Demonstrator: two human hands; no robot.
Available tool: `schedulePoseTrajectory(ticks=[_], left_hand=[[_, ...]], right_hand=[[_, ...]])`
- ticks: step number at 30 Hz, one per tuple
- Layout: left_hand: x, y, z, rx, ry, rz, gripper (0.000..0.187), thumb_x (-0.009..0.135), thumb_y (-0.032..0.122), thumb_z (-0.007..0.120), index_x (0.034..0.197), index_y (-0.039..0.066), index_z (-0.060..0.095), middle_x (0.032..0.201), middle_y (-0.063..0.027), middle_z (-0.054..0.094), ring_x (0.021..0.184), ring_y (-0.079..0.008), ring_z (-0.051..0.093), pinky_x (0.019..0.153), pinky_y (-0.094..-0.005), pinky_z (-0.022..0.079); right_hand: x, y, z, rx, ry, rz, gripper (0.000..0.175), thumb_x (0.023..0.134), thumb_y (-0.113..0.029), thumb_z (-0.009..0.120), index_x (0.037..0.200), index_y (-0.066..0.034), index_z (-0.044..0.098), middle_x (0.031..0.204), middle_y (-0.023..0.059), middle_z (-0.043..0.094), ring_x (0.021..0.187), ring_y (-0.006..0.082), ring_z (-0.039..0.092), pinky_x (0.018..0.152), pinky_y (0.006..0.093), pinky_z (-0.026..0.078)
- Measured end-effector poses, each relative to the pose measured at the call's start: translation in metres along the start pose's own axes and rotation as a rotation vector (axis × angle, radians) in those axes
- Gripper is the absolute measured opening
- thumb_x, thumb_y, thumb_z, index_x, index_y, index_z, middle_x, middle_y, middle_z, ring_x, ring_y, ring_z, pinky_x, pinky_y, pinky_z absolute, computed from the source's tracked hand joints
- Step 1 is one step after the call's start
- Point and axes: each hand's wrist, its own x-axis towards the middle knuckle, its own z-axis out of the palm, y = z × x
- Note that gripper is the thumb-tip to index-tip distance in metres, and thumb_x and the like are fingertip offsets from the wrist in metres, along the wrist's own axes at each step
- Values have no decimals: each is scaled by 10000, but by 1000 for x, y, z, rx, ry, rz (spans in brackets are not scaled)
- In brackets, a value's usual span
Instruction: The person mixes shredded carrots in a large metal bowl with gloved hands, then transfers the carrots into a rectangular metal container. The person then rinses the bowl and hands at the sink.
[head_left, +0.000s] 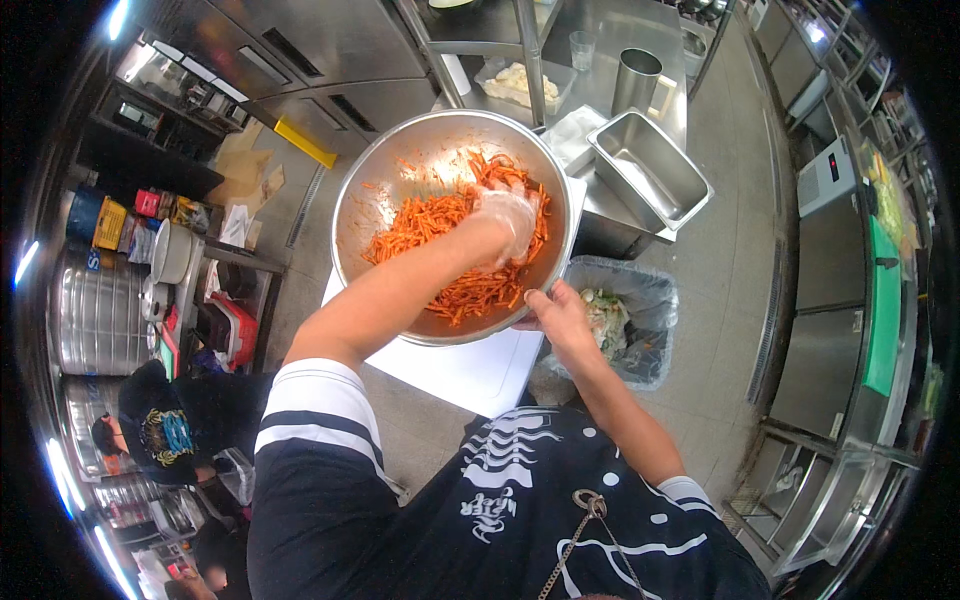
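Note:
A large stainless steel mixing bowl (360, 225) holds a heap of thin red-coated strips of food (424, 225). My left hand (506, 221), in a clear plastic glove, reaches into the heap at the bowl's right side; its fingertips are partly hidden, so their grip is unclear. With thumb over the edge, my bare right hand (559, 315) grips the bowl's lower right rim. Under the bowl lies a white board (457, 375). Red smears mark the inner wall.
A lined bin (660, 300) with vegetable scraps stands right of my right hand. Beyond are an empty steel pan (652, 169), a steel cylinder (636, 79), a glass (581, 49) and a tub of pale food (521, 86). Another person (161, 424) is at lower left, near shelving.

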Motion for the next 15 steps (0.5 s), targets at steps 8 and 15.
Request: schedulePoseTrajectory(ticks=[8,15], left_hand=[[13,-44,27,85,33,-53,607,668,88,854,1247,54,675,1261,-196,655,1160,-378,665,978,-482,558],[-40,-137,58,-406,370,-20,589,913,306,646,1415,15,545,1277,-256,647,1217,-418,617,1067,-489,491]], right_hand=[[-10,-7,8,27,-2,-38,276,1038,-131,518,1278,2,553,1133,144,722,931,240,746,837,403,637],[-8,-8,4,68,-62,-69,303,1041,-164,551,1305,-16,546,1126,156,724,940,262,751,845,412,636]])
